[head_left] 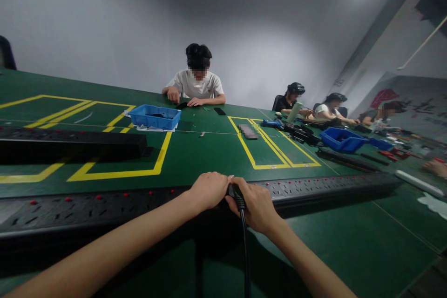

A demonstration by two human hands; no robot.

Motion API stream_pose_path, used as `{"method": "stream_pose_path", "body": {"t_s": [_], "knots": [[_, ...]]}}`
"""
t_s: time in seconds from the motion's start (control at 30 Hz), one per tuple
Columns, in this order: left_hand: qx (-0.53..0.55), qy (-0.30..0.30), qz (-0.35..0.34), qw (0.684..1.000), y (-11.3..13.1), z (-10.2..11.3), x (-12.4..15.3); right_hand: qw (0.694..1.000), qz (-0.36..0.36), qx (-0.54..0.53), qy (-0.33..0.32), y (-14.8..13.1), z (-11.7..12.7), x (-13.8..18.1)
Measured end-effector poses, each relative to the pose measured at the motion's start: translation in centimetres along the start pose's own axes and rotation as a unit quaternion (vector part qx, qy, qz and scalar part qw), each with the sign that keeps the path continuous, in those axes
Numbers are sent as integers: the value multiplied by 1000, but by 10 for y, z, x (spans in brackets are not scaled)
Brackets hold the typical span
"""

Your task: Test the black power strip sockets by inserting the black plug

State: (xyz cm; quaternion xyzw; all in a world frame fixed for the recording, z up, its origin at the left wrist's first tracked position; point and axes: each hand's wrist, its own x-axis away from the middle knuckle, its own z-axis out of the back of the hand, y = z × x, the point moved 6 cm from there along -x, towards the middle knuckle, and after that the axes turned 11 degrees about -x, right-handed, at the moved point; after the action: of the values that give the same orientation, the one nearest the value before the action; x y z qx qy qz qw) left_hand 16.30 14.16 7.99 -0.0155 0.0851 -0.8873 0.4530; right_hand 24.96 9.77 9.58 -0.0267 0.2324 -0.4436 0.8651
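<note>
A long black power strip [132, 207] with red switches and several socket slots lies across the table in front of me. My left hand [210, 189] is closed over its middle; its fingertips are hidden. Beside it, my right hand [257, 202] grips a black plug [236, 192], thumb and fingers wrapped around it. From the plug a black cable [244, 247] hangs down toward me. The two hands touch at the fingers, and where the plug meets the strip is covered.
A second black strip [70, 144] lies at the left. Beyond it stands a blue bin [153, 123] on the green table [206, 149], marked with yellow tape. A person [197, 84] works opposite. Farther right are a phone-like slab [247, 131], another blue bin [344, 145], tools and several people.
</note>
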Motion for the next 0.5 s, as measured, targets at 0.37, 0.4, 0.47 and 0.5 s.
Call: {"method": "stream_pose_path", "body": {"t_s": [0.37, 0.4, 0.47, 0.5], "knots": [[4, 0, 2, 1000, 0, 1, 0, 1000, -6, -2, -3, 0, 1, 0], [4, 0, 1, 1000, 0, 0, 0, 1000, -6, -2, -5, 0, 1, 0], [4, 2, 2, 1000, 0, 0, 0, 1000, -7, -1, -8, -1, 0, 0], [4, 3, 2, 1000, 0, 0, 0, 1000, -7, -1, -9, -1, 0, 0]]}}
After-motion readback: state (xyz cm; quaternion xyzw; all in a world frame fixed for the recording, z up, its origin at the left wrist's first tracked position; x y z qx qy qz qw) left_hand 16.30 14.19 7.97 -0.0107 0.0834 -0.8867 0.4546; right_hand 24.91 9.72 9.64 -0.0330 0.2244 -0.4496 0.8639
